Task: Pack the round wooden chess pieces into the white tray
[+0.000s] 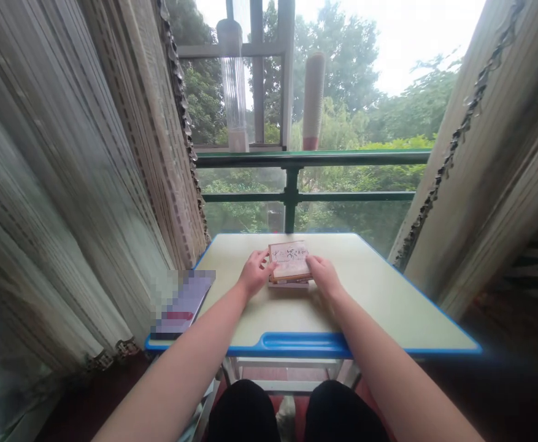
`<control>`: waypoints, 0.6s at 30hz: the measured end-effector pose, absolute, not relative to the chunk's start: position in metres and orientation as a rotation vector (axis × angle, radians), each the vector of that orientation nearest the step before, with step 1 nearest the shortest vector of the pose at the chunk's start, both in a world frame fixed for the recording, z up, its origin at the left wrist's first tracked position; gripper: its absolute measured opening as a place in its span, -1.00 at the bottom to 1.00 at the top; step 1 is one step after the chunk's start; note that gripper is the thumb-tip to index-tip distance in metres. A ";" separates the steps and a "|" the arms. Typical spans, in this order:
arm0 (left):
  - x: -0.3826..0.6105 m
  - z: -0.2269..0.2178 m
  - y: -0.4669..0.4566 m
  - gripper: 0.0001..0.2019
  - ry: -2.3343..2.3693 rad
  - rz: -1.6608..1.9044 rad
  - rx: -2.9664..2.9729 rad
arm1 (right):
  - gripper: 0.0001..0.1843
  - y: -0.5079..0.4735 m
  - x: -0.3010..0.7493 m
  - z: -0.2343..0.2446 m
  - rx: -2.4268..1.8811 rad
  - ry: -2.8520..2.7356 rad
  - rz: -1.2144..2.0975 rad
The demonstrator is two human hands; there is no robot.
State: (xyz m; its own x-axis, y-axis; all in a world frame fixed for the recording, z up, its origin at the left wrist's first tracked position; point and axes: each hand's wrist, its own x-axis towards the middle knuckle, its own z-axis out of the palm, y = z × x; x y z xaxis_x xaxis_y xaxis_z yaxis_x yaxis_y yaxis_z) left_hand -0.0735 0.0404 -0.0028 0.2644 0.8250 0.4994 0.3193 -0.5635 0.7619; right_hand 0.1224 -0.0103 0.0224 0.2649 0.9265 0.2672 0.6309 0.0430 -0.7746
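A small, flat, pale box (pixel 289 260) with brown edges and dark brush-style characters on its top is between my two hands, over the middle of the desk. My left hand (pixel 254 274) grips its left side, the thumb at the lower left corner. On the opposite side, my right hand (pixel 324 273) closes on the right edge with its thumb on top; its other fingers are mostly hidden. Under the near edge shows a second thin, pale layer (pixel 289 285); whether it is a separate piece I cannot tell.
The cream desktop (pixel 379 301) has a blue rim with a pen groove (pixel 303 341) at the front. A blurred, purplish flat item (pixel 183 307) lies at its left edge. Beyond stand a green railing (pixel 361 158), a clear ribbed tube (pixel 234 92) and a stack of cups (pixel 313 101). Curtains (pixel 66 153) flank the desk.
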 end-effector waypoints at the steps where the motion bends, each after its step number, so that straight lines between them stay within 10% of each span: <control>1: -0.074 -0.003 0.040 -0.47 1.034 1.252 2.040 | -0.49 -0.010 0.123 0.020 -1.693 -1.463 0.408; 10: -0.073 -0.010 0.033 0.16 1.017 1.062 1.990 | -0.49 -0.014 0.124 0.023 -2.070 -1.593 0.293; 18: -0.073 -0.013 0.035 -0.01 1.056 1.042 1.935 | -0.49 -0.013 0.122 0.024 -2.099 -1.580 0.386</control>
